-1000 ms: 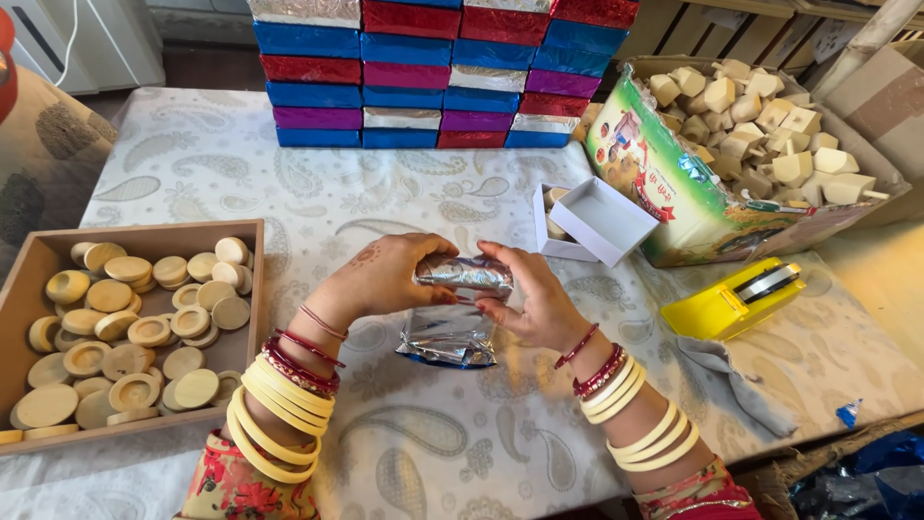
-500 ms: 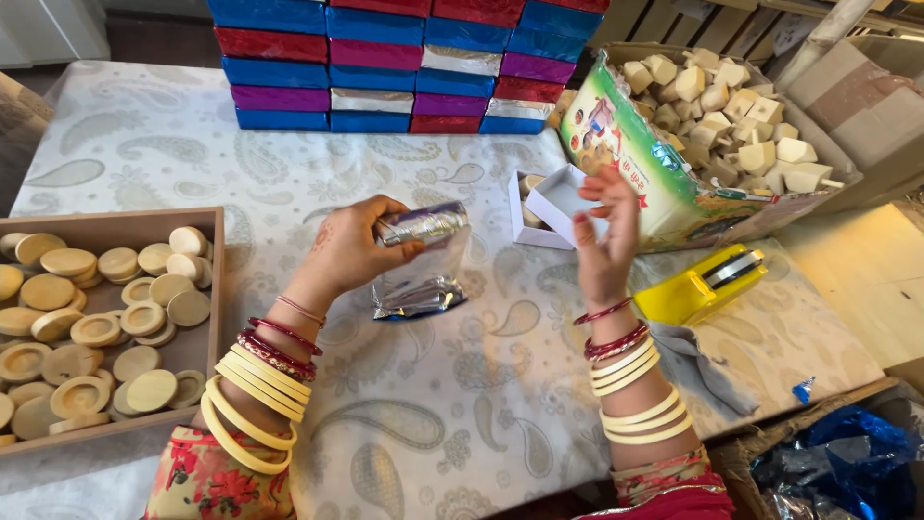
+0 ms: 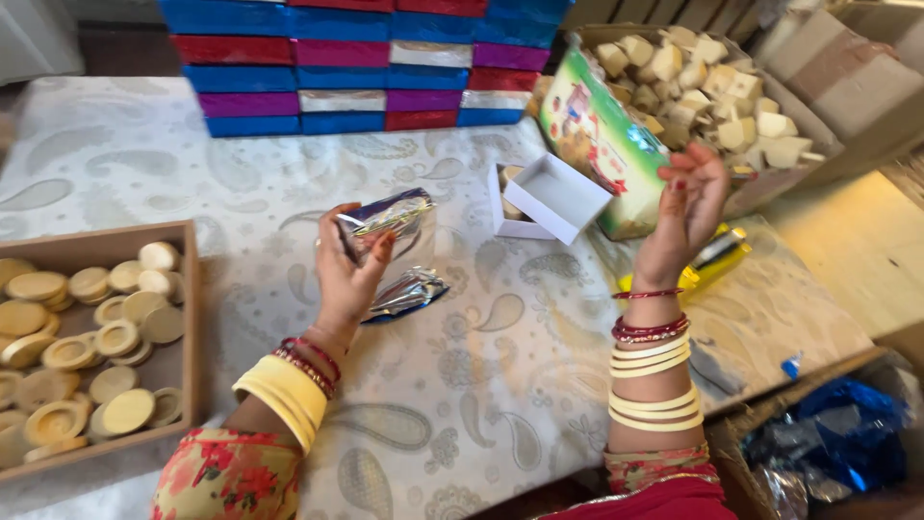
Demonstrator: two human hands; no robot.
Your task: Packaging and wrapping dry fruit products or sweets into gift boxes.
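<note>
At table centre, the foil pouch [image 3: 387, 214] is pinched in the left hand [image 3: 351, 274], raised just above the loose foil wrappers [image 3: 406, 294] on the patterned cloth [image 3: 241, 193]. A second ago both hands gripped the pouch; now the right hand [image 3: 685, 207] has let go and hangs open and empty at three o'clock, before the green carton [image 3: 599, 144]. The open white box [image 3: 549, 197] sits at two o'clock, the tray of discs [image 3: 188, 318] at nine. Bare cloth lies toward six o'clock.

Left hand [image 3: 348, 272] gripping silver foil packet [image 3: 387, 213], right hand [image 3: 685, 207] raised, empty
</note>
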